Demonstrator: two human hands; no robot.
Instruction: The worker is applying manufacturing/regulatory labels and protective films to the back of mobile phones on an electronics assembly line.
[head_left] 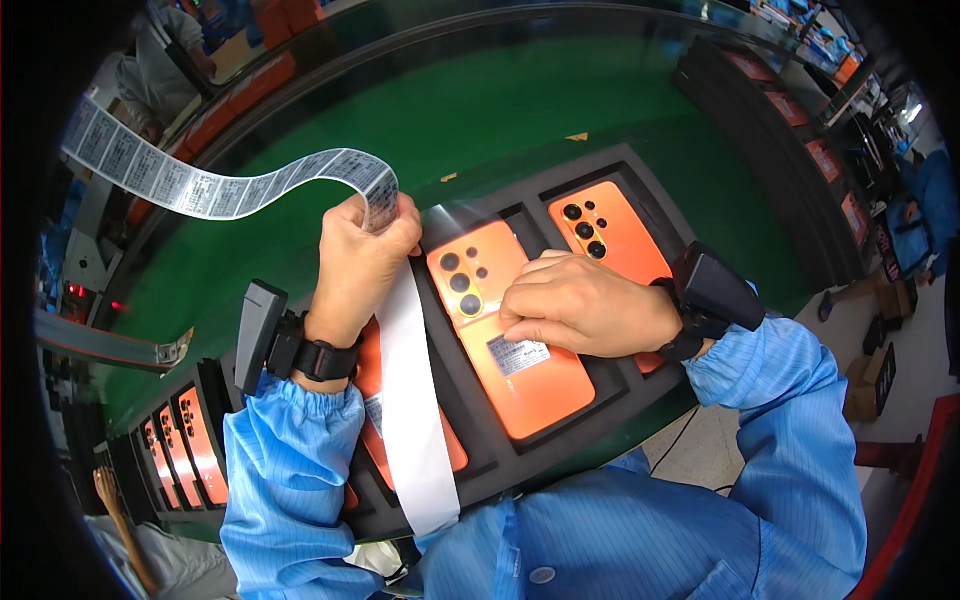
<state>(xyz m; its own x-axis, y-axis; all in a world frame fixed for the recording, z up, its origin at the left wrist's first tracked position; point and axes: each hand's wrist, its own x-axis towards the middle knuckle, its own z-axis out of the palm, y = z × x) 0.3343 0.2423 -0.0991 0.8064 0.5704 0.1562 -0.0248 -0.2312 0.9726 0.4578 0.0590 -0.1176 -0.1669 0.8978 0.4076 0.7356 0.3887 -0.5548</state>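
My left hand (362, 255) is closed round a strip of printed labels (240, 195), which curves in from the upper left. From under that hand, a blank white length of the strip (415, 410) hangs toward my body, across an orange phone (445, 440) in a black foam tray (480, 478). My right hand (590, 305) rests over the middle orange phone (540, 405), its fingers curled together at the upper edge of a silver label (518, 355) on the phone's back. Whether anything is pinched there is hidden. A third phone (615, 230) lies in the tray, beyond my right hand.
The tray sits on a green work surface (520, 110). More trays with orange phones stand at the left (200, 445), and a stack of black trays (770, 160) at the right. Another strip end (175, 350) juts in at the left. Other people are around the edges.
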